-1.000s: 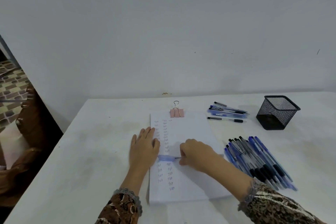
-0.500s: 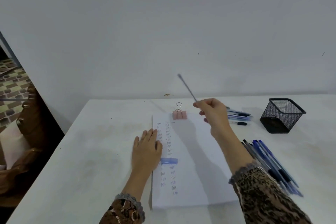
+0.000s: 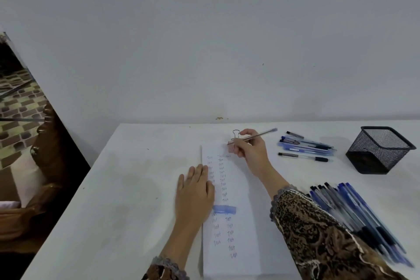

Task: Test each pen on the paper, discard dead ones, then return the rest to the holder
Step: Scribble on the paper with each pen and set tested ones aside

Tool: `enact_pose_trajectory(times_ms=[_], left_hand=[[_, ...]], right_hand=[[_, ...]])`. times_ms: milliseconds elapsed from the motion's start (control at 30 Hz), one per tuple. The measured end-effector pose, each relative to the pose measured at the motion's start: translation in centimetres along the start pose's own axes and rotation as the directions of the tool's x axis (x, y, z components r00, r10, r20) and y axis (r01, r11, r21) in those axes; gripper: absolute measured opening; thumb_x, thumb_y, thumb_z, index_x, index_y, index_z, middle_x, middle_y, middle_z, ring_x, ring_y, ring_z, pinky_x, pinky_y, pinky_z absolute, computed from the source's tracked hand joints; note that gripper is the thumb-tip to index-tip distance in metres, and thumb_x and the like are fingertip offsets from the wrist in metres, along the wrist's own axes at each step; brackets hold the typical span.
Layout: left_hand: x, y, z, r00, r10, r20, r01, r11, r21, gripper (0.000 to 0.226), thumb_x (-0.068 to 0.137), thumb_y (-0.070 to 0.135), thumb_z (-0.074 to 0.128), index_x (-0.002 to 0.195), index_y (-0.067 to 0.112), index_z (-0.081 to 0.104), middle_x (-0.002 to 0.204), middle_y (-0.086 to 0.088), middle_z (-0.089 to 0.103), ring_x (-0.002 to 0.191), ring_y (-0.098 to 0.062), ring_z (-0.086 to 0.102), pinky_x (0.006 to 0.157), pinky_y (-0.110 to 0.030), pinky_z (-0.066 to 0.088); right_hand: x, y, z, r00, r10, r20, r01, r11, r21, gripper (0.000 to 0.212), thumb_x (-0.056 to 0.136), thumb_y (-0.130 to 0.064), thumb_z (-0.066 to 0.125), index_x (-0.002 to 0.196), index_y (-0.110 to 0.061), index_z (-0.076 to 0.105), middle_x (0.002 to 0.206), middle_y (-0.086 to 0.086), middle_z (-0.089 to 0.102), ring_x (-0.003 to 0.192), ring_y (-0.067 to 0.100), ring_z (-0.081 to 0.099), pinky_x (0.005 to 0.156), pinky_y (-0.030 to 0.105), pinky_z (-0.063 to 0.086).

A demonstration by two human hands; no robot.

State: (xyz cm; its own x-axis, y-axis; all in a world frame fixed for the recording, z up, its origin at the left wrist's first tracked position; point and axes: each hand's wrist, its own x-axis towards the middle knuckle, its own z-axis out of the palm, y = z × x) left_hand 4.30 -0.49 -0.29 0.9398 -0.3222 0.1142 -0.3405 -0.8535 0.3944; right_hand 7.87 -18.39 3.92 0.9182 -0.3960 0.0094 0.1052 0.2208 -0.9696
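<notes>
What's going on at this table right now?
A person is testing pens. The right hand grips a pen, its tip at the top of the paper by the binder clip. The left hand lies flat on the paper's left edge. A small group of pens lies beside the mesh holder, and a bigger pile lies nearer the person.

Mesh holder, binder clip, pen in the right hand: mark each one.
mesh holder (image 3: 377,157): head view, on its front mesh wall.
binder clip (image 3: 231,148): head view, on its pink body under the wire loop.
pen (image 3: 263,134): head view, on the barrel sticking out past the right hand (image 3: 252,152).
</notes>
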Motion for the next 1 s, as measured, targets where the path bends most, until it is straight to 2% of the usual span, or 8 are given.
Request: enact_pose_trajectory(times_ms=[100,167,233,400,533,667,800,1000], left_hand=[[0.1,0.0,0.1,1.000,0.000,-0.007,0.000,1.000,0.001,0.049,0.100,0.028,0.022,0.148,0.022,0.015,0.156,0.007,0.012,0.144,-0.010,0.005,0.117,-0.032,-0.001],[0.1,0.0,0.2,1.000,-0.003,-0.008,0.003,1.000,-0.002,0.049,0.100,0.029,0.022,0.148,0.022,0.015,0.156,0.007,0.012,0.144,-0.010,0.005,0.117,-0.032,-0.002],[0.1,0.0,0.2,1.000,-0.007,-0.006,0.007,1.000,-0.002,0.050,0.099,0.029,0.022,0.148,0.022,0.014,0.156,0.007,0.011,0.144,-0.010,0.004,0.117,-0.032,-0.002],[0.0,0.1,0.1,1.000,-0.012,-0.007,0.012,1.000,-0.001,0.050,0.099,0.029,0.022,0.148,0.022,0.014,0.156,0.007,0.011,0.144,-0.010,0.004,0.116,-0.033,-0.002],[0.0,0.2,0.0,1.000,-0.016,-0.003,0.016,1.000,-0.007,0.049,0.099,0.029,0.023,0.148,0.022,0.016,0.156,0.007,0.011,0.144,-0.010,0.004,0.117,-0.033,-0.002],[0.0,0.2,0.0,1.000,-0.017,0.000,0.017,1.000,-0.018,0.049,0.099,0.029,0.024,0.148,0.022,0.016,0.156,0.006,0.012,0.144,-0.010,0.004,0.116,-0.032,-0.002],[-0.1,0.3,-0.1,1.000,-0.015,0.006,0.015,1.000,-0.025,0.049,0.099,0.028,0.024,0.148,0.021,0.017,0.156,0.006,0.013,0.144,-0.011,0.005,0.117,-0.033,-0.002],[-0.1,0.3,-0.1,1.000,-0.017,0.004,0.017,1.000,-0.025,0.049,0.099,0.029,0.024,0.147,0.022,0.016,0.156,0.007,0.013,0.144,-0.010,0.005,0.117,-0.033,-0.002]], right_hand=[[0.7,1.6,-0.1,1.000,0.002,-0.003,-0.003,0.994,-0.105,0.042,0.084,0.018,0.053,0.063,-0.014,0.034,0.055,0.006,0.038,0.039,0.009,0.034,0.041,0.014,0.032],[1.2,2.7,0.1,0.999,-0.034,-0.027,0.029,0.988,-0.149,0.053,0.082,0.016,0.053,0.058,-0.021,0.025,0.057,-0.001,0.025,0.048,0.010,0.025,0.057,0.015,0.038],[1.2,3.3,0.4,0.997,-0.072,-0.031,0.065,0.981,-0.180,0.056,0.080,0.010,0.056,0.057,-0.027,0.021,0.054,-0.008,0.022,0.052,0.009,0.019,0.074,0.024,0.037],[0.4,3.0,0.7,0.987,-0.158,-0.030,0.138,0.927,-0.348,0.050,0.079,0.008,0.056,0.052,-0.020,0.025,0.054,-0.008,0.029,0.048,0.004,0.033,0.059,0.013,0.038],[0.4,3.2,0.8,0.980,-0.196,-0.037,0.169,0.913,-0.372,0.048,0.079,0.007,0.055,0.051,-0.020,0.026,0.045,-0.015,0.033,0.056,0.012,0.035,0.072,0.018,0.039],[0.4,3.2,0.8,0.982,-0.190,-0.006,0.175,0.917,-0.358,0.050,0.076,0.009,0.056,0.050,-0.022,0.027,0.050,-0.013,0.031,0.062,0.017,0.035,0.080,0.027,0.040],[0.4,3.2,0.8,0.981,-0.188,-0.040,0.163,0.923,-0.350,0.049,0.075,0.009,0.058,0.050,-0.021,0.028,0.051,-0.014,0.035,0.067,0.017,0.043,0.071,0.024,0.039],[0.5,3.2,0.6,0.983,-0.173,-0.055,0.141,0.921,-0.363,0.049,0.078,0.005,0.059,0.051,-0.021,0.027,0.046,-0.015,0.035,0.054,0.008,0.039,0.061,0.014,0.039]])
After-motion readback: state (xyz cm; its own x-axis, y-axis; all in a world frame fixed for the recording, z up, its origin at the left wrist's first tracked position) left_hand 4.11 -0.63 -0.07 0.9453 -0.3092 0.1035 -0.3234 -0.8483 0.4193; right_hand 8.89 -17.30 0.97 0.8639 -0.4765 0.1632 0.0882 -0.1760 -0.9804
